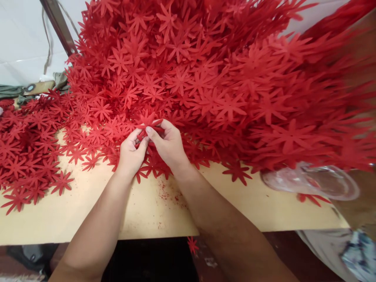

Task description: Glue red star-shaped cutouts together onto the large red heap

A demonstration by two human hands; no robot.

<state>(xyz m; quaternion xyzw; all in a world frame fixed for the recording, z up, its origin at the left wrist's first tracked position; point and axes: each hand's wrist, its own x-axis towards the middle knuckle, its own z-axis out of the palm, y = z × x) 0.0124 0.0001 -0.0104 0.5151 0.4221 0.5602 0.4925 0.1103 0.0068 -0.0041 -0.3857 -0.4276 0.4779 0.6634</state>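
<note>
Between both hands, just above the table's middle, is a red flower cutout [147, 122] with narrow petals. My left hand [131, 150] pinches it from the left with thumb and fingers. From the right, my right hand [169, 143] grips it too, its thumb pressed on the petals. Part of the cutout is hidden behind the fingers. Right behind the hands rises a large heap of red flower cutouts [182, 82], spreading far to the right. Another pile of cutouts [26, 152] lies at the left.
The pale wooden table [88, 219] has its front edge near my forearms, with red crumbs scattered on it. A clear plastic container [331, 182] lies at the right. A phone [38, 88] rests on dark cloth at the back left. One cutout [192, 244] is below the table edge.
</note>
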